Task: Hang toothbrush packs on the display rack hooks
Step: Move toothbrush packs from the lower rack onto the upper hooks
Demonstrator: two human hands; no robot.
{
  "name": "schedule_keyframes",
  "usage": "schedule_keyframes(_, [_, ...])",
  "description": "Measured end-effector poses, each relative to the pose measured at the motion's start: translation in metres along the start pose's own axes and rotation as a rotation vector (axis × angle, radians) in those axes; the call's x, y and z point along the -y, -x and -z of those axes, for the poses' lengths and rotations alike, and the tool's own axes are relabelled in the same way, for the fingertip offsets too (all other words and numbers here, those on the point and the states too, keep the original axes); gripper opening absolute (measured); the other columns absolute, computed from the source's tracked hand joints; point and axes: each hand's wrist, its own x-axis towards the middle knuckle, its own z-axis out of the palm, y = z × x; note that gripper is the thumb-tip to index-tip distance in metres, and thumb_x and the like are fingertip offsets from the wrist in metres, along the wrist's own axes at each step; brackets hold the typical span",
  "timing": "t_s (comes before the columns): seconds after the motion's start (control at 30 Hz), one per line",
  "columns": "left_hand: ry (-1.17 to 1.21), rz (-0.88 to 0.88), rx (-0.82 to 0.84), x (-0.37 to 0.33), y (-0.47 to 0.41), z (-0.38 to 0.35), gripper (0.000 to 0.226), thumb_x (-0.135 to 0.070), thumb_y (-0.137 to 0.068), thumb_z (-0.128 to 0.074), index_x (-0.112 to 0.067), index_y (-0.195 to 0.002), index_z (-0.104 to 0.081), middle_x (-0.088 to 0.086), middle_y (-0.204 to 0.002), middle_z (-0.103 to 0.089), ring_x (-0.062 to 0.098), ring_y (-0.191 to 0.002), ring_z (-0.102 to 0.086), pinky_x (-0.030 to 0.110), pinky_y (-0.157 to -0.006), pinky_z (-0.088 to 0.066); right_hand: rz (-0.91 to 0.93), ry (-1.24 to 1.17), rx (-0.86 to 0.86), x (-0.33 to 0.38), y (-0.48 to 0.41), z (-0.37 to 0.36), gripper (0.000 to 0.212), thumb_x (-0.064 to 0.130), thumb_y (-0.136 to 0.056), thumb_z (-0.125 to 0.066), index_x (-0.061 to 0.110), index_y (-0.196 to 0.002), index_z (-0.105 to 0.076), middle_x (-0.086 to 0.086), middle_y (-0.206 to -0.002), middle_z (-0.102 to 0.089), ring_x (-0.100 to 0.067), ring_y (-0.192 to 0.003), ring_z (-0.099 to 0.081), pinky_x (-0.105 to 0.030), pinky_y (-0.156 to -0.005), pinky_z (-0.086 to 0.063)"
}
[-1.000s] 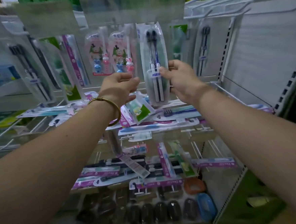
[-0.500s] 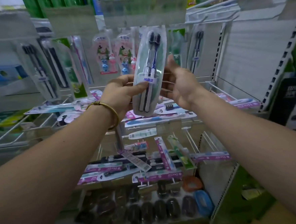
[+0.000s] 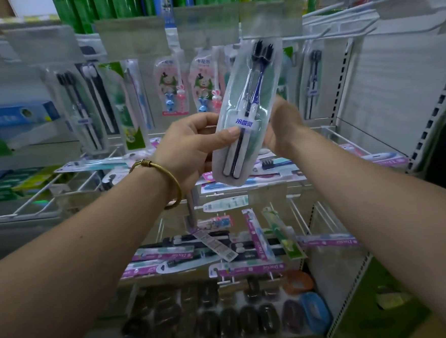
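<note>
- Your left hand [image 3: 188, 147] pinches the clear plastic pack of two dark-bristled toothbrushes [image 3: 245, 119], thumb on its label.
- Your right hand [image 3: 282, 127] is behind the pack; its grip is hidden.
- The pack is tilted, in front of the hanging pink cartoon packs [image 3: 170, 88].

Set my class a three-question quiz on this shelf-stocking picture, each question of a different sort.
1. True or false: the twin toothbrush pack hangs on a hook, untouched.
2. The bangle sits on which wrist? A left, B right, C neither.
3. Fill in: the held pack's brush heads point ___.
Key: 1 false, the left hand grips it, thumb on its front. 2 A. 3 up.
</note>
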Motion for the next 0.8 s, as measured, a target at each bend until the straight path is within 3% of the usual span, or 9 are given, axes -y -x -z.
schedule_keyframes(0.13, [-0.023,0.052,-0.05,0.015,0.008,0.01,0.039,-0.016,-0.069,-0.075,-0.006,-0.106,-0.068,0.019,-0.105,-0.073,0.036,-0.099,-0.071,0.057,-0.086,-0.057,0.055,0.14,-0.024,-0.001,-0.011,0.001,0.043,0.041,-0.1,-0.051,0.006,-0.118,-0.067,-0.016,-0.112,-0.072,-0.029,-0.098,-0.071,-0.049,-0.082,-0.061])
schedule_keyframes(0.23, [-0.043,0.092,-0.127,0.025,0.015,0.027,0.037,-0.016,-0.072,-0.074,-0.004,-0.106,-0.066,0.021,-0.106,-0.072,0.037,-0.099,-0.07,0.06,-0.087,-0.056,0.107,0.259,-0.01,-0.005,-0.026,-0.004,0.039,0.034,-0.096,-0.063,0.001,-0.117,-0.062,-0.023,-0.121,-0.065,-0.024,-0.091,-0.063,-0.044,-0.083,-0.059])
schedule_keyframes(0.3, [-0.034,0.104,-0.19,0.031,0.02,0.041,0.028,-0.009,-0.08,-0.07,-0.003,-0.108,-0.064,0.021,-0.105,-0.073,0.037,-0.1,-0.07,0.057,-0.086,-0.057,0.118,0.315,-0.015,-0.008,-0.035,-0.011,0.037,0.027,-0.092,-0.07,0.008,-0.121,-0.057,-0.014,-0.125,-0.062,-0.021,-0.1,-0.061,-0.038,-0.085,-0.059])
schedule_keyframes(0.37, [-0.003,0.106,-0.263,0.032,0.024,0.057,0.026,-0.008,-0.082,-0.068,-0.006,-0.107,-0.064,0.015,-0.101,-0.074,0.035,-0.098,-0.07,0.053,-0.083,-0.058,0.124,0.399,-0.009,-0.01,-0.039,-0.021,0.055,0.026,-0.089,-0.074,0.011,-0.135,-0.049,-0.005,-0.129,-0.056,-0.02,-0.112,-0.059,-0.035,-0.095,-0.054])
schedule_keyframes(0.43, [0.032,0.096,-0.328,0.029,0.028,0.072,0.04,-0.013,-0.074,-0.071,-0.006,-0.112,-0.063,0.014,-0.105,-0.074,0.034,-0.1,-0.071,0.048,-0.078,-0.058,0.149,0.459,-0.008,-0.012,-0.044,-0.032,0.069,0.025,-0.087,-0.076,0.01,-0.144,-0.042,-0.003,-0.127,-0.055,-0.018,-0.115,-0.057,-0.035,-0.102,-0.049])
schedule_keyframes(0.57, [0.063,0.063,-0.4,0.022,0.035,0.094,0.045,-0.013,-0.075,-0.069,-0.005,-0.118,-0.062,0.017,-0.112,-0.072,0.031,-0.096,-0.073,0.041,-0.069,-0.06,0.147,0.447,0.002,-0.017,-0.056,-0.052,0.078,0.02,-0.082,-0.081,0.009,-0.146,-0.038,0.001,-0.119,-0.055,-0.014,-0.109,-0.057,-0.029,-0.1,-0.046])
schedule_keyframes(0.7, [0.054,0.049,-0.466,0.016,0.035,0.107,0.025,-0.004,-0.089,-0.063,-0.007,-0.114,-0.061,0.016,-0.111,-0.071,0.031,-0.098,-0.072,0.047,-0.078,-0.059,0.147,0.378,-0.005,-0.027,-0.066,-0.063,0.05,0.012,-0.083,-0.079,0.01,-0.127,-0.055,-0.002,-0.109,-0.067,-0.019,-0.101,-0.067,-0.039,-0.095,-0.056])
schedule_keyframes(0.8, [0.041,0.047,-0.466,0.015,0.031,0.113,0.017,-0.002,-0.092,-0.06,-0.01,-0.107,-0.061,0.013,-0.107,-0.072,0.031,-0.098,-0.072,0.049,-0.08,-0.059,0.143,0.335,0.014,-0.031,-0.06,-0.066,0.016,0.013,-0.091,-0.071,0.018,-0.101,-0.061,-0.003,-0.103,-0.068,-0.024,-0.098,-0.068,-0.036,-0.081,-0.057])
